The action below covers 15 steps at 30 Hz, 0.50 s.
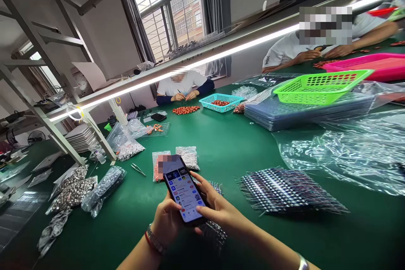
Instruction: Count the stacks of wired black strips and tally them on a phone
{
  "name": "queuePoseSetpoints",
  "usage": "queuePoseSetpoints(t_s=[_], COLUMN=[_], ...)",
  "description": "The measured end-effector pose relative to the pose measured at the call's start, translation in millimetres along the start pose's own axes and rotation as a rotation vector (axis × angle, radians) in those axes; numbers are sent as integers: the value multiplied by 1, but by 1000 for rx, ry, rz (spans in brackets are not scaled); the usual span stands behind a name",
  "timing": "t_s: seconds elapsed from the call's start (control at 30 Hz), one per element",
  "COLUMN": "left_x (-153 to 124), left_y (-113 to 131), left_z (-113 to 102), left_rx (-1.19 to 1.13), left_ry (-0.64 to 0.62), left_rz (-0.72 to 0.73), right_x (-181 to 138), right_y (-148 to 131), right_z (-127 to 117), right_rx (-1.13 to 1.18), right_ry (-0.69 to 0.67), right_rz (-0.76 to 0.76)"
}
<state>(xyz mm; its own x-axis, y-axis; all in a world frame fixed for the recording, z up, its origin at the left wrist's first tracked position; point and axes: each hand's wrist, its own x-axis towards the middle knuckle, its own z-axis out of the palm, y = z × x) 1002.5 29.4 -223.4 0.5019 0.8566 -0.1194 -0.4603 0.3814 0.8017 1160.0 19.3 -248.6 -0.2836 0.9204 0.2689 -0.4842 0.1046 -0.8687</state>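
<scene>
both hands raised above the green worktop (228, 147), forearms angled inward. left hand (166, 221) curled under a phone (183, 192), gripping it; right hand (215, 206) clasps its side, thumb on the lit screen.

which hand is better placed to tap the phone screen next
Likely the right hand: its thumb lies over the phone screen, while the left hand cradles the phone's edge from below.
</scene>
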Motion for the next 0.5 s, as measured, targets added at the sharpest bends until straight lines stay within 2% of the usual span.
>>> queuePoseSetpoints(t_s=[0.1,0.4,0.5], left_x=[1,0,-1], left_y=[-1,-2,-3], left_z=[-2,1,1], left_rx=[6,49,46], left_ry=[-28,-68,-61], left_rz=[-9,-9,29], right_x=[2,1,1], right_y=[0,7,10], right_z=[-1,1,1], right_rx=[-15,-36,-37], right_ry=[51,81,153], right_rz=[-14,-58,-24])
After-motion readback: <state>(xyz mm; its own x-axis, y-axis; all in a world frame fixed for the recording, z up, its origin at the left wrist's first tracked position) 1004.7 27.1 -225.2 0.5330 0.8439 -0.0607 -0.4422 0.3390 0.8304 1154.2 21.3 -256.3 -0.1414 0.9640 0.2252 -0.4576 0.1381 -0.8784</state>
